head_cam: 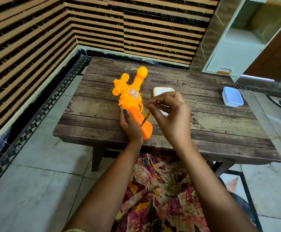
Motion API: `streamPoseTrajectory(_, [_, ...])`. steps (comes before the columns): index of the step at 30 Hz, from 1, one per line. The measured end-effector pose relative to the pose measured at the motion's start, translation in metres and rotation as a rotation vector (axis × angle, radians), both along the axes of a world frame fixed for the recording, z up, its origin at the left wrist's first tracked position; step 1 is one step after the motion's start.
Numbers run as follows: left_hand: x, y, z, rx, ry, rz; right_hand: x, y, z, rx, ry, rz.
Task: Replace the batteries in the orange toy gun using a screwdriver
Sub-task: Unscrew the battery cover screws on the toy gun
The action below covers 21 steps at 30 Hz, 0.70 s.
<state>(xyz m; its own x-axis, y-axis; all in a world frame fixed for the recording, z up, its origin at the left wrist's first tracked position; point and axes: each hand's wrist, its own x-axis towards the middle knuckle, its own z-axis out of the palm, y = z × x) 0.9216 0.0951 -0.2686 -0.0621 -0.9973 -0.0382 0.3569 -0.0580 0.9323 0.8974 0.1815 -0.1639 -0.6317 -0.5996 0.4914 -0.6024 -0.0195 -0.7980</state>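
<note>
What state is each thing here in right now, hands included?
Orange toy gun: lying on the table, gripped at the handle by the left hand.
Screwdriver: tilted, tip on the gun's handle, pinched by the right hand.
Blue-lidded box: lid on, standing alone.
Cream box: partly hidden by the right hand; open or shut unclear.

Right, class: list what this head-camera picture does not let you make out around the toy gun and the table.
Head view only:
- Screw head under the screwdriver tip on the toy gun: too small.
- Cream box: mostly behind the right hand; contents unseen.
- Blue box: lidded, contents hidden.
- Gun's grip: partly covered by the left hand.
</note>
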Motion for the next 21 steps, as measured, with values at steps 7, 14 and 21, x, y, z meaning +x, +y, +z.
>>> streamPoseTrajectory(7, [0.0002,0.0016,0.0040,-0.012,0.062,0.006,0.0005,-0.0006,0.0027,0.022,0.058,0.025])
streamPoseTrajectory(14, [0.0014,0.0011,0.0045,-0.012,0.011,0.010,0.0022,-0.0027,0.0046,0.007,0.021,0.016])
streamPoseTrajectory(21, [0.0006,0.0024,0.0073,0.004,0.040,0.027,0.0028,-0.0003,0.0055,0.068,0.059,0.017])
